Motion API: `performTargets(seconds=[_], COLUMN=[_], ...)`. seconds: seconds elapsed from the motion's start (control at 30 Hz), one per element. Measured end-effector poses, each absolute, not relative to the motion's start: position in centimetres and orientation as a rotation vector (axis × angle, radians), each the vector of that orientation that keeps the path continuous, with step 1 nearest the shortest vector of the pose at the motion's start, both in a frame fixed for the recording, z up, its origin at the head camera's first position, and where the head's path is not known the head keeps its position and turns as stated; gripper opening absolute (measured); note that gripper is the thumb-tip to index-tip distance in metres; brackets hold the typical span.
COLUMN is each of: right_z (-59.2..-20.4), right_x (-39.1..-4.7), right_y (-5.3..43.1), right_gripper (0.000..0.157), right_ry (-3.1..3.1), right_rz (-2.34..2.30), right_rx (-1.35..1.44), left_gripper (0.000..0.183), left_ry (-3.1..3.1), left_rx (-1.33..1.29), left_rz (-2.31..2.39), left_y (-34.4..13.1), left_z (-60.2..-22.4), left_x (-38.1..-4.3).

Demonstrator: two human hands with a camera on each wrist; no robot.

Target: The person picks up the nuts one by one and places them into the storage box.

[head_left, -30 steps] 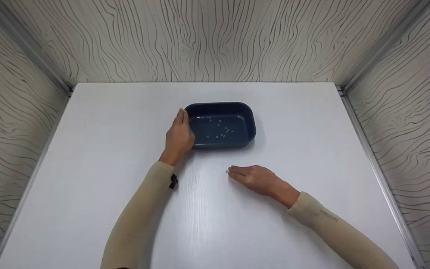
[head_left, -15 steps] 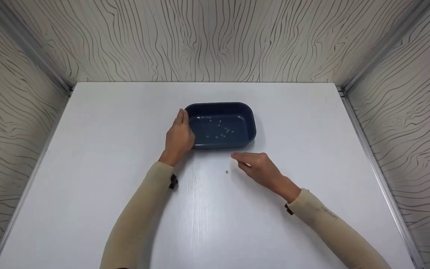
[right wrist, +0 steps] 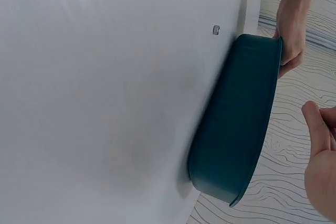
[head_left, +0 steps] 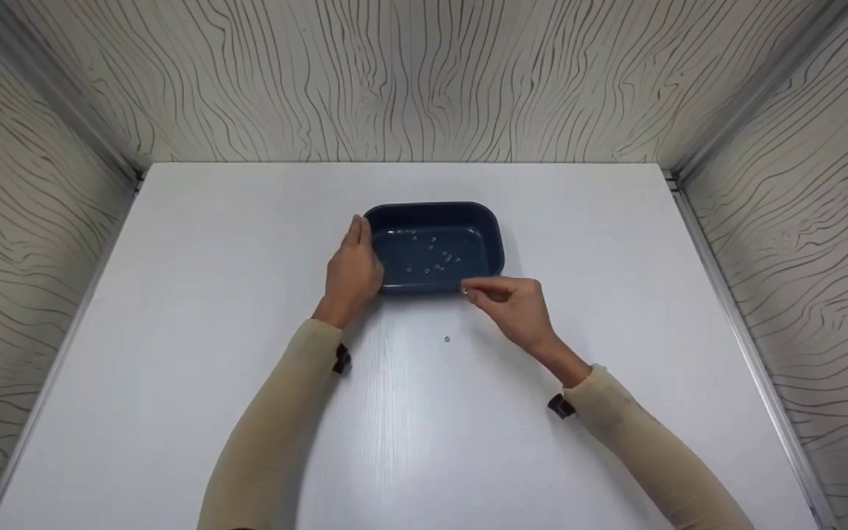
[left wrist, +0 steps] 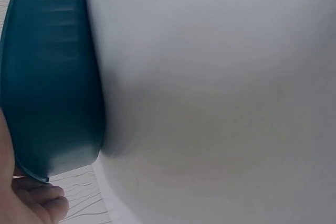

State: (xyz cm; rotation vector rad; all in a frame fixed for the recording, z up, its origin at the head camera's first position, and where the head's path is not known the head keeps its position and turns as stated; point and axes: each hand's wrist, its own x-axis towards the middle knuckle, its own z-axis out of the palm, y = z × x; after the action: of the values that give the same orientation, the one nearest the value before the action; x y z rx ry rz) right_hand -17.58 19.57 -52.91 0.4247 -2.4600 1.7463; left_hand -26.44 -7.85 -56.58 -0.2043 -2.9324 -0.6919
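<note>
A dark blue-green plastic tub [head_left: 409, 283] stands on the white table, with several tiny metal nuts [head_left: 447, 257] scattered over its floor. My left hand [head_left: 352, 271] grips the tub's left end at the rim, and its curled fingers [left wrist: 50, 203] show past the rim in the left wrist view. Thumb and index finger of my right hand [head_left: 516, 309] pinch a tiny nut [head_left: 465, 291] right at the tub's front rim. One more nut [right wrist: 216, 30] lies loose on the table in front of the tub.
The white table [head_left: 196, 294] reaches back to a wood-grain patterned wall [head_left: 409, 81]. Similar panels [head_left: 829, 184] with metal edge strips flank it on both sides. A small black device [head_left: 561, 405] shows under the right sleeve cuff.
My right hand has lifted from the table and moved away, up to the tub's front rim, with a nut in its fingertips. The left hand, tub and loose nut stay in place.
</note>
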Motion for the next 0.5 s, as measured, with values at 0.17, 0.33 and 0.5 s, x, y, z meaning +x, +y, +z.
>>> performTargets(seconds=[0.17,0.33,0.5], right_z=[-52.9,-52.8,-52.3], right_x=[-18.4,-19.3,-20.4], right_y=[19.8,19.9,20.0], right_gripper=[0.018,0.020,0.025], right_ry=[-2.413,-2.362,-2.327], right_rz=[1.862,2.031,2.204], right_rx=[0.347,0.255,0.090], left_gripper=[0.057,0.058,0.057], left_ry=[-2.927,-2.933,-2.932], left_rx=[-0.194,-0.186,-0.195], left_rz=[-0.691,-0.701,-0.703], left_y=[-7.9,-7.9,-7.9], left_z=[-56.6,-56.6,-56.6], left_x=[-26.5,-26.5,-26.5])
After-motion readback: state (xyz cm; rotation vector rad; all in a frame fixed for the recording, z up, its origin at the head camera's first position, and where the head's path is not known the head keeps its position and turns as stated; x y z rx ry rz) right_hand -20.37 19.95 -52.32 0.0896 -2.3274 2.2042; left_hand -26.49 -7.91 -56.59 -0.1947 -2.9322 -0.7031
